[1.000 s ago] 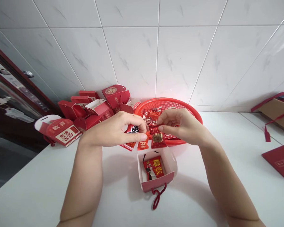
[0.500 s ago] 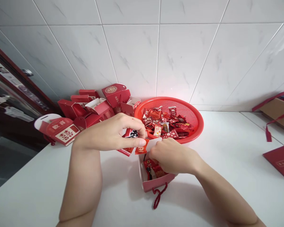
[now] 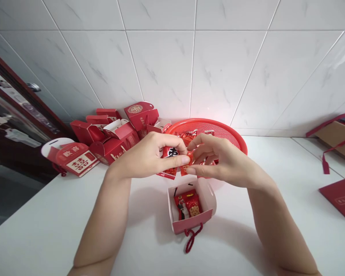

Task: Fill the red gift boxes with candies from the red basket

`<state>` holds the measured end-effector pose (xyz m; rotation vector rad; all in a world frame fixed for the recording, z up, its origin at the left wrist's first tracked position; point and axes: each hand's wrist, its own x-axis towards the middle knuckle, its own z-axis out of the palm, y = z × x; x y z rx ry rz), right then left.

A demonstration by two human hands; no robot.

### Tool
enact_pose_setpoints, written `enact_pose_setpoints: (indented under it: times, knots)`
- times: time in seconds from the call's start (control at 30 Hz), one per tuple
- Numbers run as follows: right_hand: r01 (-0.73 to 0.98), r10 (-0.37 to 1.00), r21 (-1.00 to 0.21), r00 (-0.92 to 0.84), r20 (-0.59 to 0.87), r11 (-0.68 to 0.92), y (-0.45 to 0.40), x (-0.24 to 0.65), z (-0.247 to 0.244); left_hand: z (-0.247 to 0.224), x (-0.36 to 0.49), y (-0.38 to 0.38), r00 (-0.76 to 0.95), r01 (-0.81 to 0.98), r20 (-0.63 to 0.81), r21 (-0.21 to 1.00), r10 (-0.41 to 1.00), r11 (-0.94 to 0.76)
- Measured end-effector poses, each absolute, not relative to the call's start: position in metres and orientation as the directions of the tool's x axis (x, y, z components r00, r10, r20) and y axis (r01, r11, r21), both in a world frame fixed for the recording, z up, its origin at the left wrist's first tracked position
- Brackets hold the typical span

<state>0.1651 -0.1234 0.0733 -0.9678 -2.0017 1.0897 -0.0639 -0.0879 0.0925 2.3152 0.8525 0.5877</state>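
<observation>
My left hand (image 3: 158,155) is closed on a red snack packet (image 3: 169,152) with black-and-white lettering and a small orange-red wrapped candy (image 3: 185,168). At the candy's right side is my right hand (image 3: 218,157), its thumb and fingers apart; whether they touch the wrapper I cannot tell. Below both hands stands an open red gift box (image 3: 193,221) with a white inside and a dark red cord loop at its front. Several red snack packets (image 3: 191,205) lie in it. Behind my hands, a red plastic basket (image 3: 241,143) holds many wrapped sweets, partly hidden.
Several red gift boxes (image 3: 126,134) crowd together at the back left by the tiled wall. One with a pale label (image 3: 82,163) sits near the table's left edge. To the right are a brown open box (image 3: 337,136) with a red ribbon and a flat red carton (image 3: 340,197).
My right hand has risen out of the gift box to the candy in my left hand, its fist now spread. My left hand has shifted slightly right and up, still with the packet and candy.
</observation>
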Motion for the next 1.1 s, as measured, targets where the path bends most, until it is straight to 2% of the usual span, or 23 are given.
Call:
enact_pose_setpoints:
  times: [0.1,0.23,0.4,0.53,0.63,0.73,0.83,0.93,1.03,1.1]
  knots:
    - [0.198,0.847,-0.912,-0.478,0.231,0.360,-0.122,0.159,0.070,0.092,-0.060,-0.089,0.663,0.429,0.234,0.660,0.711,-0.617]
    - [0.343,0.824,-0.828,-0.520,0.227,0.444,-0.125,0.158,0.071,0.096,-0.067,-0.092,0.592,0.452,0.297,0.648,0.750,-0.613]
    - [0.634,0.778,-0.601,-0.628,-0.034,0.486,-0.129,0.147,0.064,0.102,-0.076,-0.094,0.431,0.482,0.404,0.653,0.807,-0.584]
    - [0.697,0.668,-0.429,-0.702,-0.246,0.574,-0.130,0.126,0.049,0.103,-0.073,-0.096,0.434,0.469,0.373,0.684,0.820,-0.560]
    - [0.683,0.571,-0.461,-0.729,-0.377,0.567,-0.130,0.112,0.042,0.103,-0.070,-0.097,0.455,0.448,0.340,0.711,0.823,-0.541]
    - [0.677,0.557,-0.464,-0.735,-0.386,0.571,-0.127,0.109,0.039,0.102,-0.070,-0.096,0.467,0.448,0.321,0.717,0.824,-0.533]
    - [0.662,0.632,-0.501,-0.730,-0.262,0.557,-0.123,0.122,0.046,0.101,-0.073,-0.094,0.501,0.459,0.334,0.679,0.798,-0.573]
    - [0.613,0.769,-0.644,-0.636,-0.059,0.457,-0.122,0.147,0.061,0.098,-0.074,-0.095,0.590,0.437,0.335,0.633,0.735,-0.639]
    - [0.427,0.787,-0.811,-0.614,0.065,0.400,-0.124,0.167,0.075,0.094,-0.068,-0.098,0.662,0.378,0.340,0.619,0.668,-0.689]
    - [0.324,0.780,-0.872,-0.617,0.099,0.367,-0.125,0.173,0.079,0.090,-0.062,-0.101,0.677,0.331,0.351,0.640,0.647,-0.693]
